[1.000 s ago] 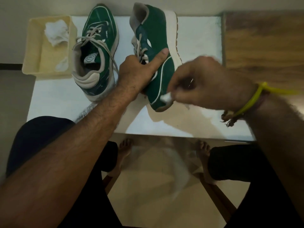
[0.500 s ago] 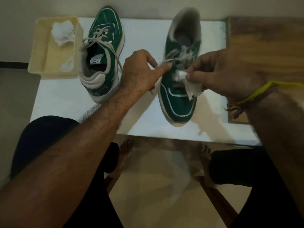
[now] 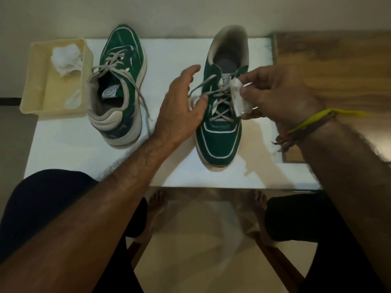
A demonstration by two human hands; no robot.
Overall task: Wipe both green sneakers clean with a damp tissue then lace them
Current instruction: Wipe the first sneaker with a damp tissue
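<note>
Head view: right hand [image 3: 281, 96] pinches tissue [image 3: 240, 98]; left hand [image 3: 182, 106] spread beside sneaker [image 3: 220, 134].

Yellow wristband [image 3: 306, 121] — dark shorts [image 3: 42, 199]

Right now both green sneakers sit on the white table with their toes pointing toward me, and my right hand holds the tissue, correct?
Not quite. The head view shows only the right sneaker pointing its toe toward you; the left sneaker points away. Both sit on the white table, and your right hand holds the tissue.
</note>
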